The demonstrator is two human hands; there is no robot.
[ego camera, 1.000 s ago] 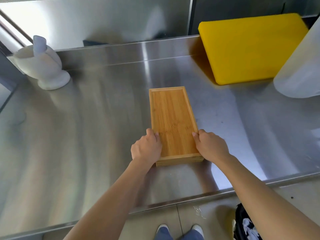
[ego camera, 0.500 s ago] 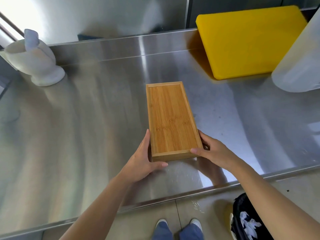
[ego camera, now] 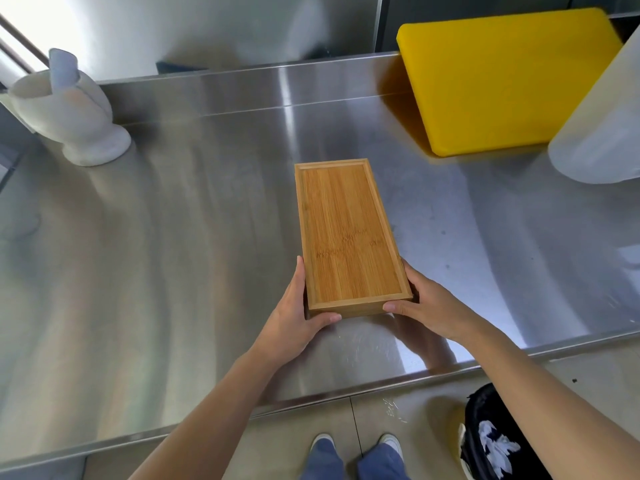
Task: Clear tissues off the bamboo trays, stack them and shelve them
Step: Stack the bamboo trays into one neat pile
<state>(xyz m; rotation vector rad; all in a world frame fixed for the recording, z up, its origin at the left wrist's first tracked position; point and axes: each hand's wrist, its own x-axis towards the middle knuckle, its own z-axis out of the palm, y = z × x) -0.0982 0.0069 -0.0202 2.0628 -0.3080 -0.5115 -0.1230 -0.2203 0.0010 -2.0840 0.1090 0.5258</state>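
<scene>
A stack of bamboo trays (ego camera: 346, 230) sits lengthwise in the middle of the steel table (ego camera: 173, 254), its top tray bare of tissue. My left hand (ego camera: 294, 313) grips the near left corner, fingers under the edge and thumb along the front. My right hand (ego camera: 426, 306) grips the near right corner the same way. The near end looks lifted slightly off the table. How many trays are in the stack I cannot tell.
A yellow cutting board (ego camera: 502, 81) leans at the back right beside a translucent white container (ego camera: 602, 133). A white mortar with pestle (ego camera: 65, 109) stands at the back left. A black bin (ego camera: 495, 441) holding white tissues is on the floor, lower right.
My hands slid from the trays' long sides down to the near corners and curled under them. The near end of the stack came up a little toward me.
</scene>
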